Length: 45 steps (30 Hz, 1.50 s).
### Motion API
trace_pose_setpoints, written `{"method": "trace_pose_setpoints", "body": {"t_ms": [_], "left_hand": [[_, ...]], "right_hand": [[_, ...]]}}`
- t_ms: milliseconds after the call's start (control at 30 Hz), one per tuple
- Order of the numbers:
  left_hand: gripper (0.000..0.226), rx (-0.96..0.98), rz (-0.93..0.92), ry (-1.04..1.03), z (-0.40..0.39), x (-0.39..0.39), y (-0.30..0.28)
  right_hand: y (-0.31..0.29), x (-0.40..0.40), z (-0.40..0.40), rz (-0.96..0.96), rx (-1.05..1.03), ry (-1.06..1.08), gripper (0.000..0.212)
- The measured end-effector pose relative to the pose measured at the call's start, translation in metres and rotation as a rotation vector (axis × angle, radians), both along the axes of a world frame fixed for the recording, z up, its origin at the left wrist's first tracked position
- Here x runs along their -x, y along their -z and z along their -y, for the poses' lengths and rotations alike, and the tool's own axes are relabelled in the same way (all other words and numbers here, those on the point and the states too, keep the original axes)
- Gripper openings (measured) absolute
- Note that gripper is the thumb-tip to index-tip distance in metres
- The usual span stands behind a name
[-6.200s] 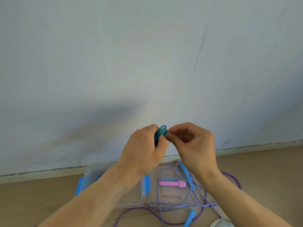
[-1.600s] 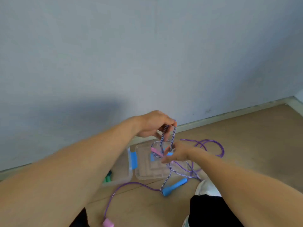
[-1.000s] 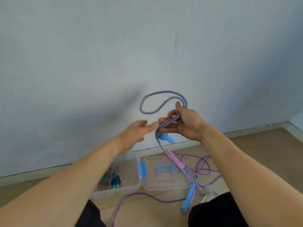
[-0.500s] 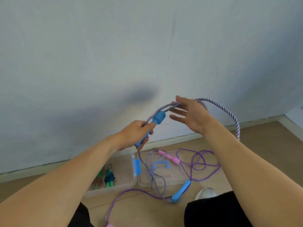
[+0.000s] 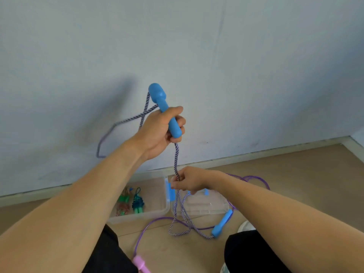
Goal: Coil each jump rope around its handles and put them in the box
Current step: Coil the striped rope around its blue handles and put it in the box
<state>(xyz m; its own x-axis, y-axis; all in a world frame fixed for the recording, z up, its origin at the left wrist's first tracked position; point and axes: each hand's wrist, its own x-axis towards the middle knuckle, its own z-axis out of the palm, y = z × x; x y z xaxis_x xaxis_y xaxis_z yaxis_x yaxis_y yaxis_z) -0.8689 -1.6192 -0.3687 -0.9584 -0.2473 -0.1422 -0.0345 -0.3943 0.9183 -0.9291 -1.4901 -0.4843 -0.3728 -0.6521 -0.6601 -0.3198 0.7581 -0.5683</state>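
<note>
Two hands on one rope. Your left hand is fisted around the upper blue handle, fingers clamped on its shaft, wide end up toward 11 o'clock, narrow end down toward 5. The striped rope drops from that fist toward 6 o'clock into your right hand, whose fingers are pinched together on the cord. Another length loops out behind the left wrist toward 9 o'clock.

Below the right hand the cord falls slack to the floor, curls, and ends at the second blue handle, lying at about 5 o'clock from that hand, long axis running 1 to 7. Right hand is the nearer one to it.

Judgement: the next move turns on bringing that floor handle up alongside the held one, axes parallel, before wrapping starts.

Clear box sits at 8 o'clock from the right hand, already holding two coiled bundles; its lid lies just beside it. Purple rope and pink handle lie uncoiled on the floor.
</note>
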Motion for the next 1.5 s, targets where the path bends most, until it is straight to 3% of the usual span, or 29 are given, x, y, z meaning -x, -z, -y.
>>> {"method": "trace_pose_setpoints", "body": {"t_ms": [100,200,267,400,467,567,667,833,967,1067,1167,1267,1367,1433,1500], "left_hand": [[0.030,0.001,-0.022,-0.008,0.012,-0.007,-0.005],[0.033,0.125,0.027,0.002,0.023,-0.013,0.000],[0.030,0.282,0.145,0.094,0.022,-0.017,0.014],[0.021,0.603,0.457,0.329,0.007,-0.018,0.075],[0.017,0.712,0.537,0.450,-0.002,-0.014,0.102],[0.021,0.755,0.585,0.497,-0.008,-0.003,0.126],[0.015,0.781,0.629,0.552,-0.012,0.011,0.136],[0.018,0.669,0.631,0.566,-0.027,0.032,0.145],[0.016,0.609,0.627,0.549,-0.032,0.042,0.143],[0.010,0.568,0.624,0.523,-0.032,0.047,0.136],[0.018,0.602,0.548,0.461,-0.031,0.048,0.121],[0.028,0.652,0.394,0.337,-0.027,0.047,0.101],[0.023,0.566,0.275,0.174,-0.022,0.046,0.081],[0.019,0.564,0.243,0.106,-0.020,0.043,0.070],[0.013,0.706,0.245,0.075,-0.018,0.039,0.063]], "right_hand": [[0.020,0.000,0.000,-0.087,-0.130,-0.053,0.022],[0.043,0.001,-0.017,-0.175,-0.286,-0.070,0.022],[0.063,0.003,-0.030,-0.198,-0.358,-0.062,0.022],[0.129,0.012,-0.060,0.027,-0.386,0.201,0.015],[0.155,0.016,-0.077,-0.033,-0.462,0.216,0.021],[0.183,0.022,-0.107,-0.287,-0.533,0.068,0.040],[0.224,0.022,-0.140,-0.320,-0.535,-0.001,0.056],[0.289,-0.006,-0.174,-0.430,-0.578,-0.278,0.049],[0.296,-0.001,-0.164,-0.443,-0.512,-0.243,0.035],[0.267,0.021,-0.135,-0.306,-0.453,-0.062,0.035],[0.200,0.064,-0.108,-0.041,-0.292,0.305,0.044],[0.106,0.112,-0.088,0.041,0.025,0.750,0.047],[-0.005,0.151,-0.082,0.092,0.483,1.103,0.039],[-0.072,0.159,-0.082,0.135,0.774,1.230,0.030],[-0.123,0.149,-0.083,0.124,0.950,1.248,0.028]]}}
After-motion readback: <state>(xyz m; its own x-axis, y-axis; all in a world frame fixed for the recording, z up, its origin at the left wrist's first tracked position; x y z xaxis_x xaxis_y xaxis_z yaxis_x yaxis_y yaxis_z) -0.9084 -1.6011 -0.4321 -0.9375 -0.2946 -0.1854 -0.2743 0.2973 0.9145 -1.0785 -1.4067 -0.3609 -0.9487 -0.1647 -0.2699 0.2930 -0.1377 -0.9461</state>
